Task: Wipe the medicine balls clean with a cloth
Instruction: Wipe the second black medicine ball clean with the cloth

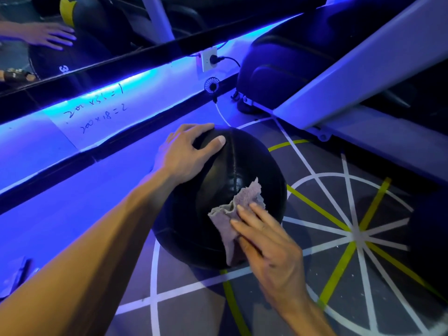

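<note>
Medicine ball [218, 190], seam toward wall [121, 107]

Dark floor [315, 275] marked with white and yellow lines radiating from a hub inside a white circle. Low wall [72, 141] washed in blue strip light, handwritten figures on it. Mirror [97, 32] above the wall. White wall socket [208, 59] with black plug and cord. Small black fan [212, 85] just below it. Pale angled machine frame [363, 76] at right.
</note>
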Demonstrator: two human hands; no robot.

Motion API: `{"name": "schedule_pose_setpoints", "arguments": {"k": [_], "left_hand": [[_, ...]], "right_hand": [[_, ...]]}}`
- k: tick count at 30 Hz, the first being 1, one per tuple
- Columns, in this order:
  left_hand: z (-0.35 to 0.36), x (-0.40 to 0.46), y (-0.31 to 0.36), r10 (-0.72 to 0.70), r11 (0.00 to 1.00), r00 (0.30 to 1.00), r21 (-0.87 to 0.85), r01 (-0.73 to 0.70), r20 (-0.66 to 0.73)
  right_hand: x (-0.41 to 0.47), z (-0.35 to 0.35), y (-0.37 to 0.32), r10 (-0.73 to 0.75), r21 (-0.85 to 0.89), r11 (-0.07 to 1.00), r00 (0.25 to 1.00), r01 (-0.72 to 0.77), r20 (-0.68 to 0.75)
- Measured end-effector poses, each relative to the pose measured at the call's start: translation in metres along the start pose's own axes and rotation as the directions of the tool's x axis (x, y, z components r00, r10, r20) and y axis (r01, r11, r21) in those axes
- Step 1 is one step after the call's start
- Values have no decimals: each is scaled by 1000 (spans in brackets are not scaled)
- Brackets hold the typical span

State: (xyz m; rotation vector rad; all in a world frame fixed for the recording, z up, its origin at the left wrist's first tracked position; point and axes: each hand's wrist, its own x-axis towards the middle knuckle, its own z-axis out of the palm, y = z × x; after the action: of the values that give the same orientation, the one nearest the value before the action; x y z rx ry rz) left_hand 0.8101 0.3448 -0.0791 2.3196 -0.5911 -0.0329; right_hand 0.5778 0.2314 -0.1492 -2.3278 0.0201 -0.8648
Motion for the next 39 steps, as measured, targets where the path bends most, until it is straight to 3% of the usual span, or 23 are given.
{"name": "schedule_pose_setpoints", "arguments": {"k": [3,5,7,10,11,13,17,23,26,28,30,32,33,35,37,38,39], "left_hand": [[2,1,5,14,998,976,62,-1,-217],[-10,4,10,24,998,956,62,-6,-293],[-27,0,7,90,993,984,-66,-101,-153],[-31,-16,-15,207,974,970,66,-216,129],[-30,-19,-28,167,976,978,119,-182,125],[-27,-10,-45,102,989,993,106,-107,52],[-30,9,-64,20,1000,1000,18,-20,-11],[-26,11,-65,-62,997,996,-46,59,-62],[-24,23,-60,-107,991,991,-89,100,-81],[-23,31,-60,-133,987,987,-100,124,-90],[-23,37,-63,-128,985,988,-125,116,-91],[-22,42,-64,-124,982,989,-151,110,-82],[-23,43,-64,-132,981,988,-152,118,-84],[-24,46,-65,-172,975,981,-159,156,-91],[-25,47,-62,-208,967,972,-172,188,-108],[-24,50,-61,-218,964,970,-180,196,-108],[-25,52,-59,-229,959,968,-192,207,-100]], "right_hand": [[16,-17,2,305,209,935,950,-286,-66],[16,-26,15,565,338,791,821,-511,-80],[7,-35,35,742,411,637,662,-652,-101],[-18,-43,59,926,527,338,377,-780,-37],[-25,-43,62,948,549,262,317,-794,6],[-27,-40,69,960,575,188,272,-796,62],[2,-22,77,934,605,241,351,-759,69],[91,21,66,773,577,521,634,-629,-7],[90,42,34,481,323,849,864,-418,-146],[62,57,5,241,120,966,968,-231,-72],[40,67,-3,4,-50,999,995,1,104],[38,61,19,-125,-108,983,972,149,198],[45,55,34,-113,-81,988,976,130,186],[69,41,57,119,20,993,992,-120,49],[97,36,74,423,211,893,903,-399,-82],[106,37,75,523,295,827,847,-478,-93],[110,42,69,527,293,827,843,-480,-105]]}}
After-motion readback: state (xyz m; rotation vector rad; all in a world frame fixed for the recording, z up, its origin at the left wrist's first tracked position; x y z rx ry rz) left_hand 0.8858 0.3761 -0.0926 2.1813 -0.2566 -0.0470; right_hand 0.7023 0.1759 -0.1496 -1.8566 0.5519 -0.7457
